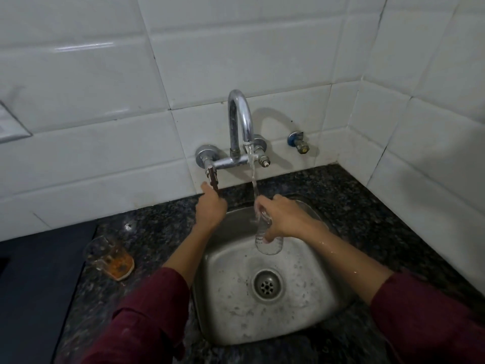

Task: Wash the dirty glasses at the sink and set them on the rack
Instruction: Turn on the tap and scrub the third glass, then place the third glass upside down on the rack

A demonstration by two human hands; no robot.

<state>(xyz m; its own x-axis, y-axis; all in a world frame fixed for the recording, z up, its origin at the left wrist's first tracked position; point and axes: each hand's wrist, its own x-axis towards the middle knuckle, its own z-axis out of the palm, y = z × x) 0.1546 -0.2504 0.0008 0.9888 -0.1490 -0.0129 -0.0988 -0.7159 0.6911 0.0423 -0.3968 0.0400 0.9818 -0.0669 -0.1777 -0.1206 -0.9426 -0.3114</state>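
Glass (269, 243) gripped within right-hand fingers (265, 206)

The glass (267, 243) gripped in the right hand (282, 219) is clear and wet, and the sink (228, 306) beneath it is dull brushed steel flecked with spots around a shinier metal drain (267, 285). Above the left hand (211, 206), the faucet (240, 122) is polished chrome with dulled patches, set in glossy white tiles (105, 143). The counter (354, 206) around both hands is dark speckled stone, and the sleeves (147, 319) are matt maroon cloth.
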